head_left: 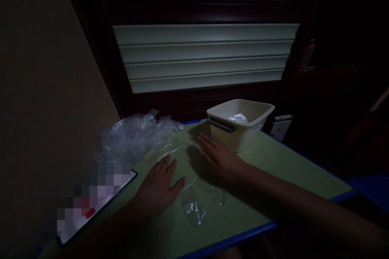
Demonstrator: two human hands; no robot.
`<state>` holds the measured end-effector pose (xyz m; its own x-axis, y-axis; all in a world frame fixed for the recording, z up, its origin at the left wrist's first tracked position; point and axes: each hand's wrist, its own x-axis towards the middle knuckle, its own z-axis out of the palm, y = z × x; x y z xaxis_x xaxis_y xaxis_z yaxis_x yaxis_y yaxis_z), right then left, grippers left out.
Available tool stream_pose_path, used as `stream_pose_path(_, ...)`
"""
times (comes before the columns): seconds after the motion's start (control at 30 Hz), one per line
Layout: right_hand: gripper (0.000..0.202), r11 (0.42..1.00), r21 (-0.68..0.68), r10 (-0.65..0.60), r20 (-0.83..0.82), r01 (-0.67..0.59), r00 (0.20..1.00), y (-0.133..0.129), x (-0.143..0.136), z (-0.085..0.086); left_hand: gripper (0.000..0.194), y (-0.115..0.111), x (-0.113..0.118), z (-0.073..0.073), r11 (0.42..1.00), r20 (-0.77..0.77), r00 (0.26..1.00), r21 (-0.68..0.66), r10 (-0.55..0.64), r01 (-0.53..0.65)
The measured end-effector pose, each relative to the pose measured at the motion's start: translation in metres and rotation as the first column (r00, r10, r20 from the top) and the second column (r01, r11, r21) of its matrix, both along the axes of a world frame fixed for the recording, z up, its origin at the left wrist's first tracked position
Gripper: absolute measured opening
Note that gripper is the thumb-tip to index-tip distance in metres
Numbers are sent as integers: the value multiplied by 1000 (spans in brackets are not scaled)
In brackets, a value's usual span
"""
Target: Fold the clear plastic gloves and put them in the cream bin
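On a green tabletop lies a thin clear plastic glove (193,206), spread flat, its finger parts hard to make out. My left hand (159,188) rests palm down at its left edge, fingers stretched out and holding nothing. My right hand (220,158) hovers over the table in front of the cream bin, fingers straight and also holding nothing. Behind my left hand sits a crumpled heap of clear plastic (133,137). Inside the cream bin (223,133) more clear plastic (239,118) shows.
A tablet or phone with a partly blurred screen (97,206) lies at the table's left. The green table (243,198) has a blue rim. Behind it stands a dark wooden door with pale slats (206,56). A white box-like object (281,126) is beyond the right edge.
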<state>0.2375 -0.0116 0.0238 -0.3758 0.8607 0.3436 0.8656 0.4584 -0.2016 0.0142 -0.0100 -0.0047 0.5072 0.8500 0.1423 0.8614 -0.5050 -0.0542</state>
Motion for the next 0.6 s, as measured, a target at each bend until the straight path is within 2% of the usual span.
stream_pose_path(0.07,52,999,0,34,-6,-34,999,15,-27,0,67,2,0,-2,1000,2,1000,15,-3,3)
stream_pose_path(0.17,48,998,-29,50,1,-50,999,36,-58,-13,73,3,0,-5,1000,-9,1000,23,11,-11)
stream_pose_path(0.27,41,996,-58,67,27,-66,997,48,-67,-30,74,4,0,-7,999,-14,1000,27,17,-17)
stream_pose_path(0.37,48,996,-82,42,51,-38,998,49,-49,-38,74,4,0,-8,1000,-18,1000,23,14,-14)
stream_pose_path(0.5,61,992,-128,1,96,12,995,43,-6,-38,75,4,0,-6,1000,-21,1000,5,22,-22)
stream_pose_path(0.6,63,989,-138,-28,118,44,993,37,17,-37,75,3,1,-5,1000,-15,999,-4,30,-30)
